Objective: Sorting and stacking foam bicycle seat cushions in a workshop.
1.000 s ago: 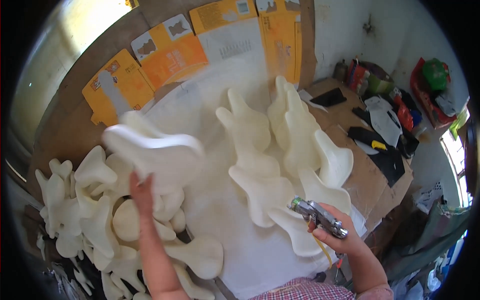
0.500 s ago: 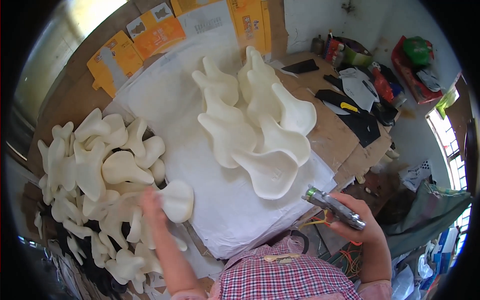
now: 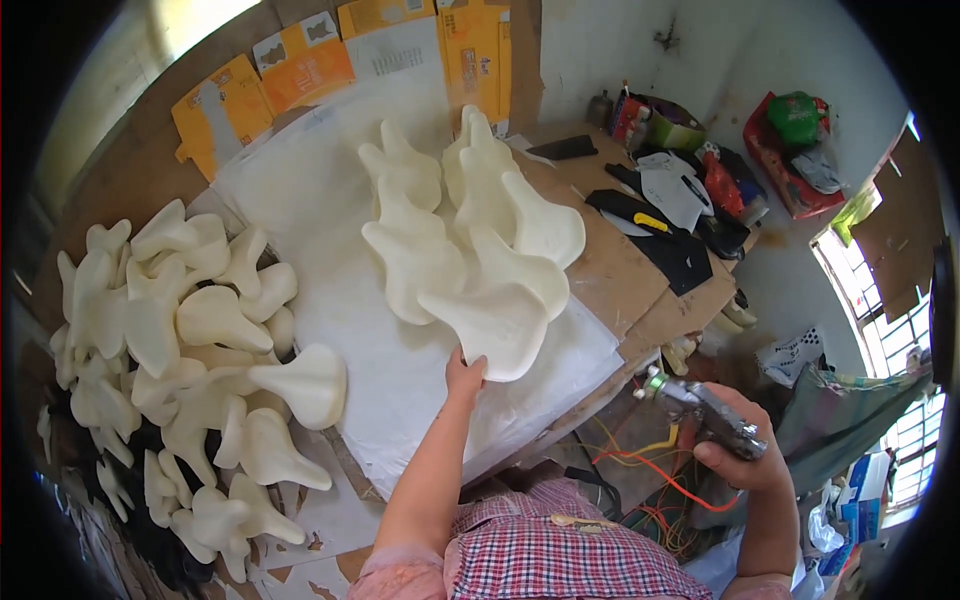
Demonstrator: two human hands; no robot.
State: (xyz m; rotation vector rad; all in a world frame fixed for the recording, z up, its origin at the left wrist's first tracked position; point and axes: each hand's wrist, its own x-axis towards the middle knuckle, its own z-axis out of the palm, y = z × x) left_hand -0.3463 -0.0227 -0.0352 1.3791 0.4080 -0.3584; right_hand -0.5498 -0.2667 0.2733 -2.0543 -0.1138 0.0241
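Pale cream foam saddle pads [image 3: 500, 325] overlap in rows on white paper [image 3: 375, 390] at the middle of the bench. My left hand [image 3: 466, 376] reaches to the front of these rows and pinches the near edge of the closest pad, thumb on top. Its other fingers are partly hidden. Over at the right, my right hand [image 3: 748, 440] is wrapped round a metal spray gun [image 3: 705, 408], whose nozzle end points left toward the pads. A heap of more loose foam pads [image 3: 220, 320] lies to the left of the paper.
Brown cardboard [image 3: 610, 260] covers the bench beyond the paper. Black pieces and a yellow-handled cutter [image 3: 650, 222] lie at the back right. Orange hoses [image 3: 665, 480] hang below the spray gun. Flattened yellow boxes [image 3: 222, 115] line the back edge.
My left hand has moved right, from the loose heap to the nearest pad of the rows. The spray gun is still in my right hand, slightly farther right. The whole view has shifted.
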